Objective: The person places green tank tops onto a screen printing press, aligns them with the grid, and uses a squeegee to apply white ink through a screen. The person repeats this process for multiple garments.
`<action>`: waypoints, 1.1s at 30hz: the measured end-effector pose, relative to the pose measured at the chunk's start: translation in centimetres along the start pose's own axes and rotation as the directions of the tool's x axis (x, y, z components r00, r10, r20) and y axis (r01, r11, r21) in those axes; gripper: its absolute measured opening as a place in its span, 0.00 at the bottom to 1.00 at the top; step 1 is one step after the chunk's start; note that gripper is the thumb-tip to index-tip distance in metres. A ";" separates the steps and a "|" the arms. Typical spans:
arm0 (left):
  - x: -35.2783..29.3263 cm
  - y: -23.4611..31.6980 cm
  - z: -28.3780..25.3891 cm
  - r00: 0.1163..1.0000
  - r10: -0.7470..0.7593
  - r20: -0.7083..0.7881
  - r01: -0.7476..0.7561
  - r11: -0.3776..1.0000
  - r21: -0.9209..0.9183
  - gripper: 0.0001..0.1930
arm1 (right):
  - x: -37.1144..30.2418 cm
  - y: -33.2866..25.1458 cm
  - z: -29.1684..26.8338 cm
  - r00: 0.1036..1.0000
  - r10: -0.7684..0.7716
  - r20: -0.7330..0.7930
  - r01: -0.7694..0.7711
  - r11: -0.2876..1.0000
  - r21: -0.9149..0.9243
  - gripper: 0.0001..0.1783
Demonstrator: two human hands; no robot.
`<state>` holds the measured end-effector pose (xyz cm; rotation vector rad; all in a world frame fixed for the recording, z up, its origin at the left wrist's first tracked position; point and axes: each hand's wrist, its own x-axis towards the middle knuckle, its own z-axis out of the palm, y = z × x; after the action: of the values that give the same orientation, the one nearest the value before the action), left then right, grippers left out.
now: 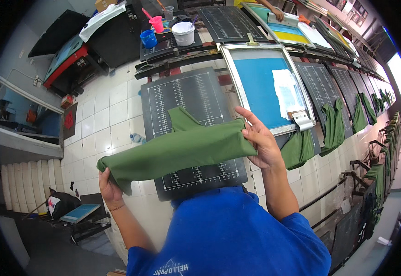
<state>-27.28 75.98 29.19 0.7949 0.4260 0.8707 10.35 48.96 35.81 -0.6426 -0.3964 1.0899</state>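
A green cloth garment (186,146) stretches sideways between my hands, above a black printing board (191,89) with white ruler marks. My left hand (111,187) grips its left end, with part of the fingers hidden by the cloth. At the other end, my right hand (261,141) pinches the edge between thumb and fingers, the index finger pointing outward. A narrower flap of the green cloth rises from the middle and lies over the board's marks. Whether the garment is folded or inside out cannot be told.
To the right, a framed blue screen (260,87) holds a squeegee (301,120). Beyond it runs a row of boards with green garments (334,124). A white tub (183,34) and a blue cup (148,39) stand behind. Another person's hand (277,14) is far off. A bottle (137,138) lies on the floor.
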 end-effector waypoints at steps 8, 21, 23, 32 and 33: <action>1.2 2.6 7.6 0.973 -0.176 -0.147 0.166 0.983 -0.072 0.23 | 1.6 0.1 -1.4 0.952 -0.082 -0.295 0.045 0.990 -0.130 0.30; 3.7 2.0 9.8 0.966 -0.256 -0.027 0.248 0.953 -0.175 0.22 | 2.2 -1.4 -4.8 0.920 0.006 -0.392 0.137 0.932 0.335 0.19; 4.2 1.8 9.4 0.961 -0.266 0.072 0.275 0.939 -0.208 0.22 | 1.4 -1.6 -6.6 0.974 -0.021 -0.227 0.120 0.894 0.432 0.18; 3.1 2.8 14.1 0.979 -0.198 0.038 0.201 0.968 -0.148 0.21 | 1.3 -1.4 -0.8 0.784 -0.621 -0.016 0.137 0.198 -0.971 0.18; 3.5 2.2 14.8 0.967 -0.222 0.121 0.232 0.970 -0.073 0.22 | 1.3 -1.7 0.5 0.722 -0.635 0.275 0.107 -0.291 -0.951 0.20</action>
<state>-17.05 73.14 40.35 0.6959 0.3694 0.6231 11.74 49.82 37.28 -1.9454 -1.0781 -0.3971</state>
